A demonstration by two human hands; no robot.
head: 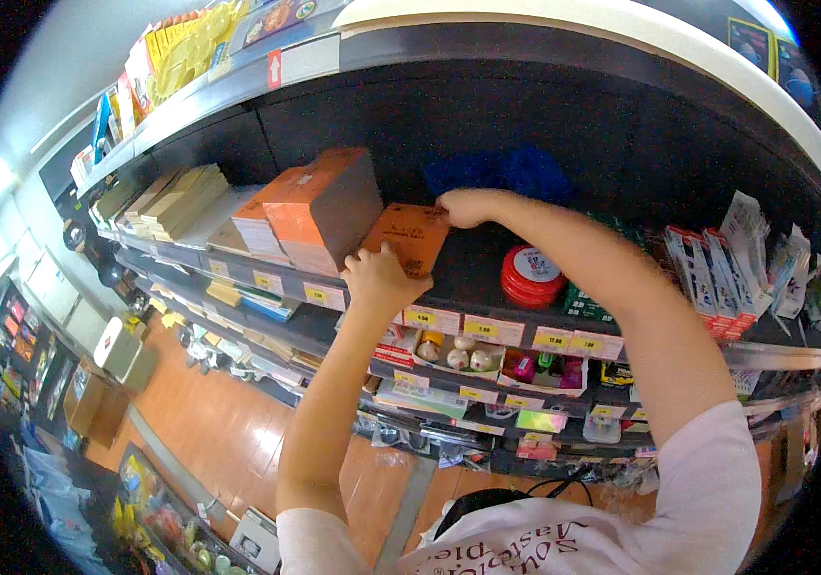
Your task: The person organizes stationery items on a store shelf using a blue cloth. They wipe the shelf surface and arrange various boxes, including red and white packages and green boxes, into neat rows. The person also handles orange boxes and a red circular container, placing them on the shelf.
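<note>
An orange-covered pad or booklet (408, 233) with dark print lies on the upper black shelf, tilted toward me. My left hand (384, 279) grips its near edge, with fingers spread over the near left corner. At its far right corner, my right hand (469, 208) pinches the edge. Directly to the left stands a tall stack of matching orange pads (321, 205), its grey side facing the pad in my hands. How many pads I hold cannot be told. Right of them sits a stack of red round tins (529, 277) with white printed lids.
Brown paper stacks (180, 201) sit left on this shelf; a blue item (500, 172) lies at the back. Boxed goods (709, 277) stand right. Price tags (482, 329) line the shelf edge. Lower shelves hold small goods in trays (459, 357). A cardboard box (94, 402) stands on the floor.
</note>
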